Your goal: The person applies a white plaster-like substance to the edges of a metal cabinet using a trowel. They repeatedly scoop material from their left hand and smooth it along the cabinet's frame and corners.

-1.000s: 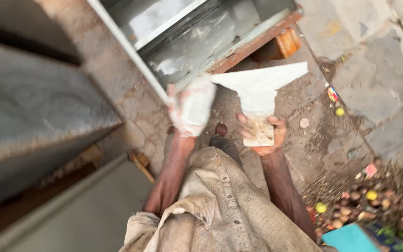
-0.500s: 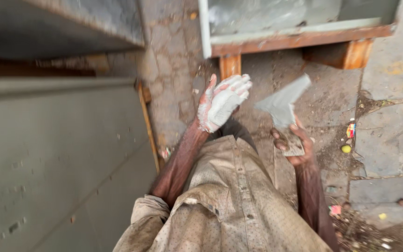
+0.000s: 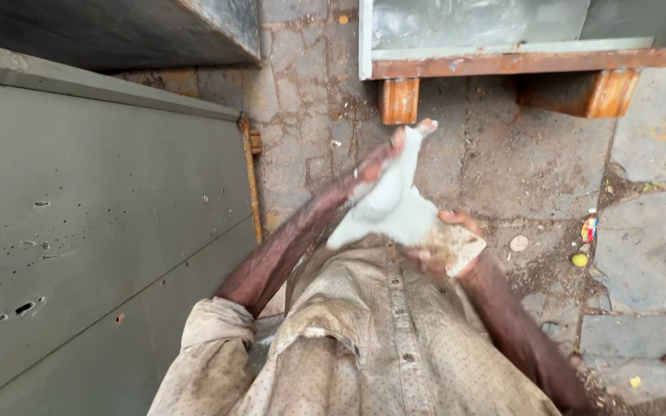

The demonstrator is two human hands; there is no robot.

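A big grey-green metal panel point(image 3: 102, 231) filled the left side, and a metal-sheeted box on rusty orange blocks point(image 3: 399, 100) stood at the top over cracked stone paving point(image 3: 502, 162). Just in front of the person's chest, the pale, whitish trowel blade point(image 3: 395, 212) looked flat, roughly triangular, coated in light plaster and motion-blurred; the left hand point(image 3: 395, 158), smeared white too, lay flat against it, fingers stretched out, not closed round it. The right hand point(image 3: 441, 243) was curled tight on a small tan block point(image 3: 460, 246) at the blade's lower edge, near the shirt.
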